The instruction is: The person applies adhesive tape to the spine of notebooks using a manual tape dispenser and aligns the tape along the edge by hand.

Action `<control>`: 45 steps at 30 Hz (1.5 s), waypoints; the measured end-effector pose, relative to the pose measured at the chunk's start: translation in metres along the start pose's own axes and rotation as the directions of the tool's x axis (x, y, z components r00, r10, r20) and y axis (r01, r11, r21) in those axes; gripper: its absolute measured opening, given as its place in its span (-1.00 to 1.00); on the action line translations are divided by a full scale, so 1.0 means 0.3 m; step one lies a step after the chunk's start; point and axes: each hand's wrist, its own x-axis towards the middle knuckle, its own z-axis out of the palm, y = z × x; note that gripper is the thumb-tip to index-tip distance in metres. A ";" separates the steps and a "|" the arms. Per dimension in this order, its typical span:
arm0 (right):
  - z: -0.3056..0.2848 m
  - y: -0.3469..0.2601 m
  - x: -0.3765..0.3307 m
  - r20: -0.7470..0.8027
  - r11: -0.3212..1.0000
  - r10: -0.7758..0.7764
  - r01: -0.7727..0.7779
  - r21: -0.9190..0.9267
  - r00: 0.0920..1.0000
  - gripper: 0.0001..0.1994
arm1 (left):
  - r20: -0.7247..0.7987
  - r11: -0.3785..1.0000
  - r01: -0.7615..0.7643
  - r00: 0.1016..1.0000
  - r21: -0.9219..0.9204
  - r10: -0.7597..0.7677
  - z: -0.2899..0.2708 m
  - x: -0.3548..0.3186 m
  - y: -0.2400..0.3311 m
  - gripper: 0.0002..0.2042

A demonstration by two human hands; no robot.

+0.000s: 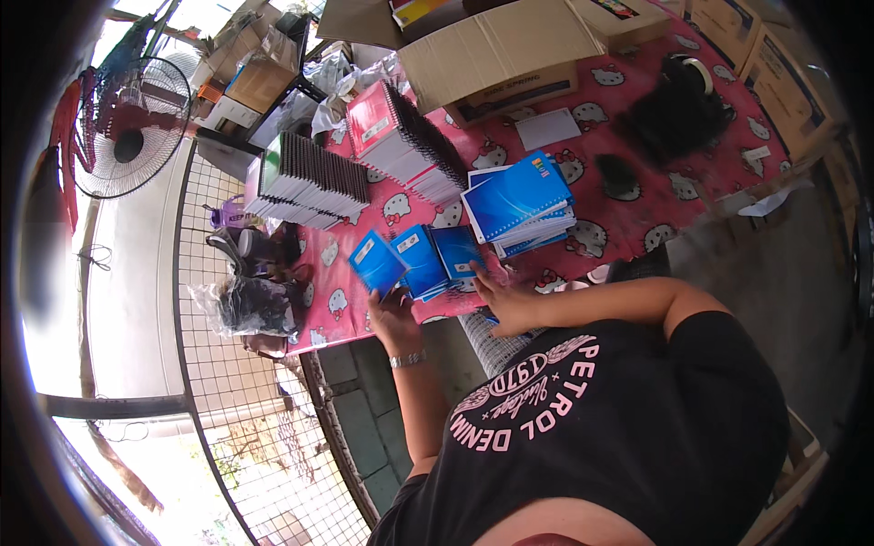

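Note:
My left hand (393, 323) grips the lower edge of a small blue notebook (378, 264) tilted at the table's near edge. Just right of it lies a short pile of similar blue notebooks (419, 261). My right hand (510, 308) reaches in from the right, its fingers stretched out at the lower edge of another blue notebook (458, 247). A small blue bit shows under that hand, too hidden to name. Beyond it stands a larger stack of blue cover sheets and white pages (523, 202), punched along one edge.
Tall stacks of spiral-bound notebooks, one green-topped (305, 182) and one red-topped (401, 141), stand at the back left. An opened cardboard box (505, 59) is behind them. Black bags (259, 300) sit at the left edge, a dark object (678, 109) at the right, a fan (134, 127) far left.

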 end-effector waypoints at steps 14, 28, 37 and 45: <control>-0.215 -0.141 0.178 0.193 0.974 -0.207 0.184 0.129 0.959 -0.31 | -0.116 0.963 -0.209 0.966 0.171 0.230 -0.046 0.007 0.054 -0.74; -0.300 0.477 -0.486 0.030 0.908 0.409 -0.410 0.086 0.912 -0.37 | 0.310 -0.175 -0.285 0.941 0.943 0.138 0.014 0.006 -0.051 -0.19; -0.307 0.598 -0.353 -0.656 0.929 0.218 -0.360 -0.087 0.722 -0.69 | 0.191 -0.177 -0.140 0.928 0.974 0.319 0.077 0.043 -0.164 -0.22; -0.326 1.054 -0.339 -0.751 0.774 0.387 -0.631 -0.051 0.535 -0.90 | 0.539 -0.261 -0.479 0.654 0.838 0.530 0.349 -0.037 -0.071 -0.47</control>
